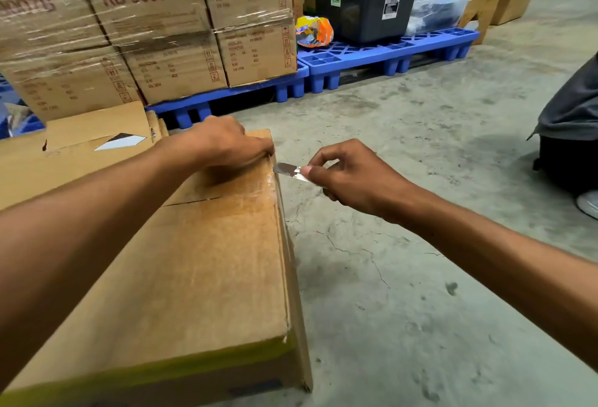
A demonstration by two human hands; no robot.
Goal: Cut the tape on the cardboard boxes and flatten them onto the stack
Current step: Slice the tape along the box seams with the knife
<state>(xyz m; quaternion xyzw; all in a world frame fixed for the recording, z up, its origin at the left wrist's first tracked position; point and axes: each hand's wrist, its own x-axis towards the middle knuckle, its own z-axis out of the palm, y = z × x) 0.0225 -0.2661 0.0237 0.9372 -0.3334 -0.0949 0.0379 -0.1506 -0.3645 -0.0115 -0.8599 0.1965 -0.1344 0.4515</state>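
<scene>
Both arms reach forward, left grip (226, 144) curled knuckles-up, right grip (352, 176) pinching thumb against forefinger

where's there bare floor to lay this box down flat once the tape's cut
Bare concrete floor lies right of the cardboard box, between the blue pallets and a seated person. Crowded: left side, with flattened cardboard and wrapped cartons. Left hand steadies the box; right hand holds the blade.
</scene>
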